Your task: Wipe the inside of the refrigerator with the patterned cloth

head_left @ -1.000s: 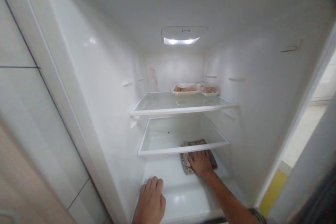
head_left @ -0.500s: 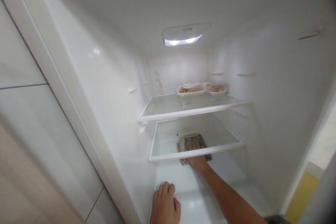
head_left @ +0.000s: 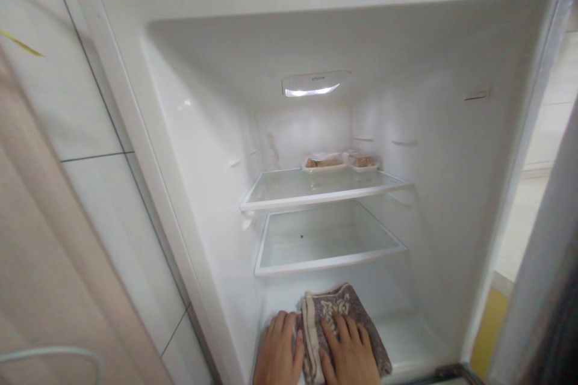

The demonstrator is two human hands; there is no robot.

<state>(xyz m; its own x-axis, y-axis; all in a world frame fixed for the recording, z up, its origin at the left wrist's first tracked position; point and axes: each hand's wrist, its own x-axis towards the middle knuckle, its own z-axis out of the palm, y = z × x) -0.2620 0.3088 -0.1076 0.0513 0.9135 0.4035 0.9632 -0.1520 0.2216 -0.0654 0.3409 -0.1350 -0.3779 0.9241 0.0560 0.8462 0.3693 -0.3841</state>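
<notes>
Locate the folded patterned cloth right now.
In the head view, the folded patterned cloth lies low, right of centre, on the refrigerator floor, under the right hand and beside the left hand.

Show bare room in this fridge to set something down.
Free: upper glass shelf, left and front of the two wrapped food trays; lower glass shelf, one dark speck visible; fridge floor between folded towel and right wall. Crowded: back right, at those trays; floor front, around towel, left hand and right hand.

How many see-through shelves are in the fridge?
2. The upper shelf holds wrapped food packs at its back; the lower shelf is underneath it.
</notes>
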